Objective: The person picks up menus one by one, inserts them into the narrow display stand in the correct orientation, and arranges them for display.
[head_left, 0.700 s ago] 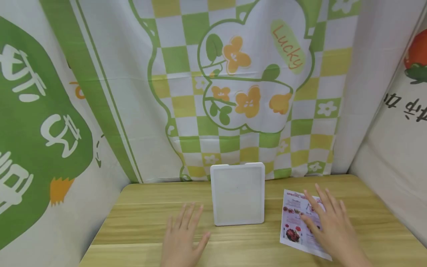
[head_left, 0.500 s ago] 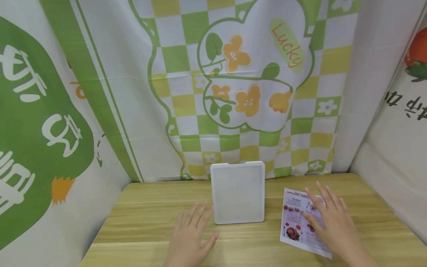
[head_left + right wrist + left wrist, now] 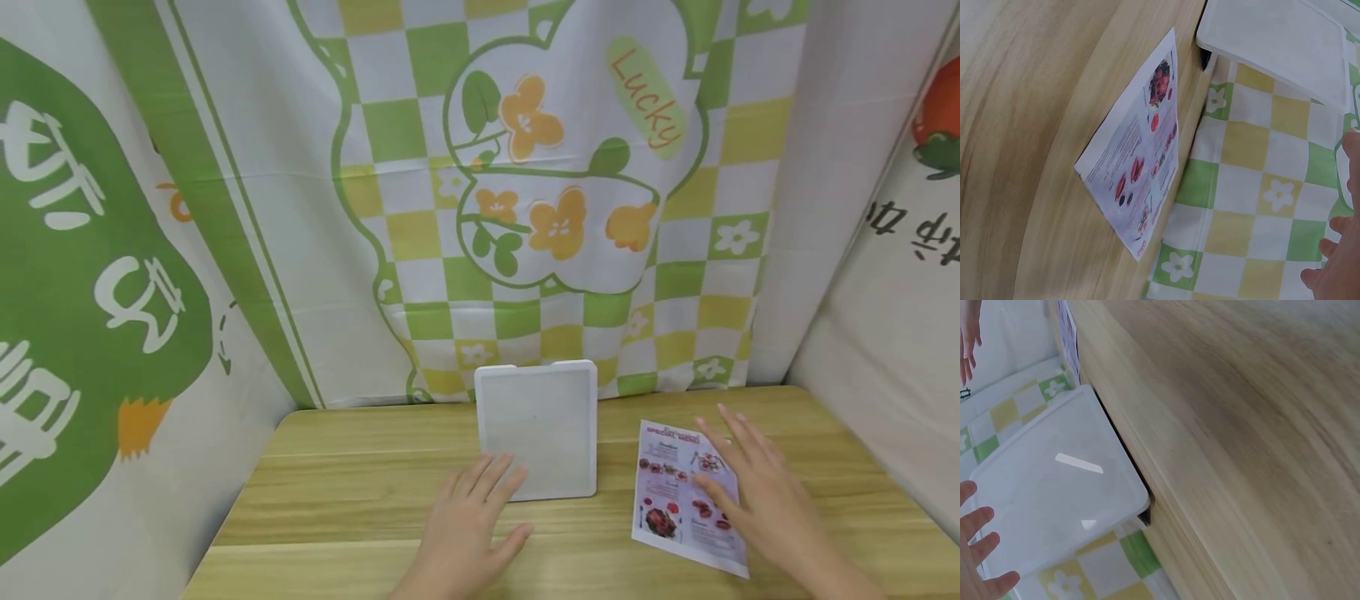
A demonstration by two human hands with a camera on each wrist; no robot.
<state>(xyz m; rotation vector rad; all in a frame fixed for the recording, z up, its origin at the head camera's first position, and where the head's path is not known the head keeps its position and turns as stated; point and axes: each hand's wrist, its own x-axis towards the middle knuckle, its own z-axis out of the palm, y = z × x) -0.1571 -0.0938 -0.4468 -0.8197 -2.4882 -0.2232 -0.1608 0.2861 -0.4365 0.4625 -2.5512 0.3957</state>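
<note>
A white rectangular frame (image 3: pixel 543 425) with a notched top edge and a pale, glossy panel stands upright on the wooden table. My left hand (image 3: pixel 468 529) is spread in front of its lower left corner, fingers fairly straight, holding nothing. In the left wrist view, those fingers (image 3: pixel 984 547) appear apart from the panel. To the right lies a printed menu sheet (image 3: pixel 663 487) with food pictures, headed "Special Menu". Over its right side hovers my right hand (image 3: pixel 761 492), fingers extended and hiding part of the print. The right wrist view shows the sheet (image 3: pixel 1138 150) uncovered, with the fingers away from it.
The wooden table (image 3: pixel 337 492) ends at the back against a hanging cloth (image 3: pixel 525 325) with green, yellow and white checks. Printed cloths also close in the left side (image 3: pixel 135 333) and the right side (image 3: pixel 892 350).
My left hand has moved right, from beside the frame to in front of its lower left corner. My right hand has shifted slightly right, uncovering more of the menu. Frame and menu stay put.
</note>
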